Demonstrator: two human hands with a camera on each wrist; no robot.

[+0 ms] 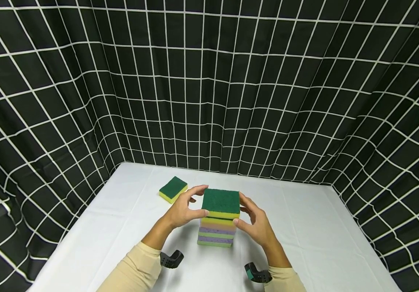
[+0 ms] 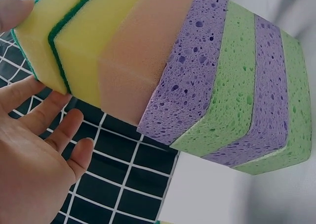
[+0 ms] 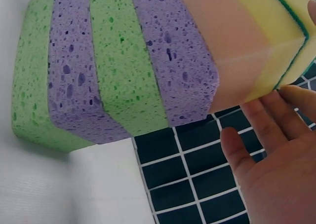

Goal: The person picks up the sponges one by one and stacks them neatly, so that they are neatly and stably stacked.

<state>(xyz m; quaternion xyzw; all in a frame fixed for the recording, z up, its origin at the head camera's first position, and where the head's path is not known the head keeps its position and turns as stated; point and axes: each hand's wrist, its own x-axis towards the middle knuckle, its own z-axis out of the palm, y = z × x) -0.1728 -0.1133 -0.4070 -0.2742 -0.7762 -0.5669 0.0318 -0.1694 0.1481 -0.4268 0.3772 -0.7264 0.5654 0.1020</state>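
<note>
A stack of sponges stands upright in front of me. Green and purple porous sponges (image 2: pixel 187 71) alternate at its base, with a peach layer (image 2: pixel 140 61) above them. Higher up is a yellow sponge (image 3: pixel 259 31) with a green scouring face, and a matching scouring sponge (image 1: pixel 221 200) lies on top, green side up. My left hand (image 1: pixel 182 209) holds the top sponge's left side, thumb at the front corner and fingertips toward the back. On the opposite side, my right hand (image 1: pixel 257 223) spans it likewise, thumb low at the front corner and fingertips near the seam below.
A loose yellow-and-green scouring sponge (image 1: pixel 173 188) lies on the white table (image 1: pixel 304 227), behind and left of the stack. Dark curtains (image 1: pixel 217 89) with a white grid enclose the table's back and sides. Black wrist mounts (image 1: pixel 172 259) stick out below both hands.
</note>
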